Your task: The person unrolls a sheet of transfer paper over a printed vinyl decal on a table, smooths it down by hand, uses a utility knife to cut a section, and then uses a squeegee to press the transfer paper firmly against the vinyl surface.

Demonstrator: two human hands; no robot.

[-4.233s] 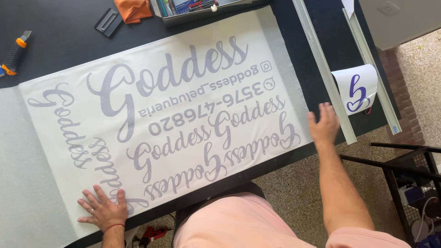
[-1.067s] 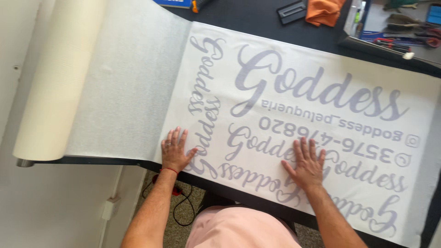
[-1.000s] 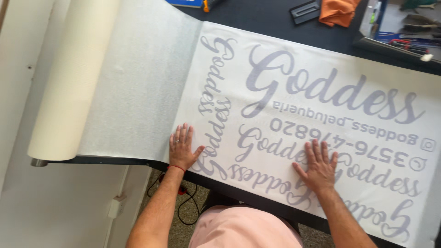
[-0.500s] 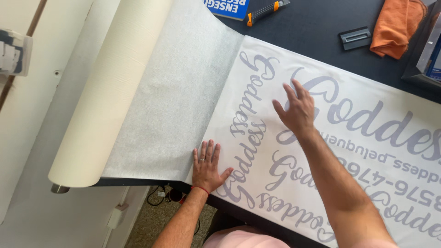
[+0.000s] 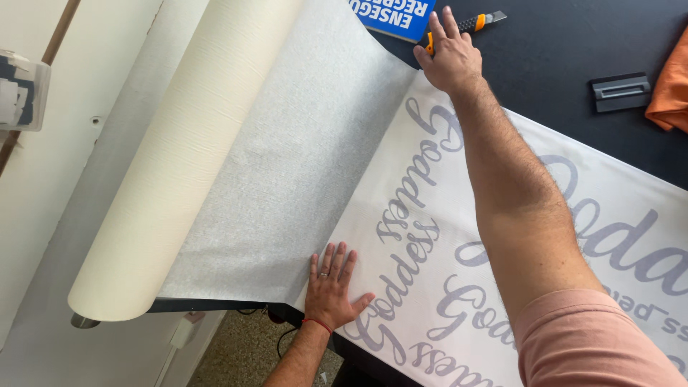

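Left hand [image 5: 331,287] is pressing flat, fingers spread, on the sheet [image 5: 430,236]; right hand [image 5: 450,54] is closing loosely over the knife [image 5: 469,25], best lifted without shifting the sheet.

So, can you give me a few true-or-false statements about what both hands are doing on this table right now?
1. The left hand lies flat on the sheet with grey lettering. True.
2. The right hand rests on the orange cloth. False: it is at the utility knife, and the orange cloth lies apart.
3. The paper roll is partly unrolled over the sheet. True.
4. The black squeegee is held in the left hand. False: it lies alone on the dark table.
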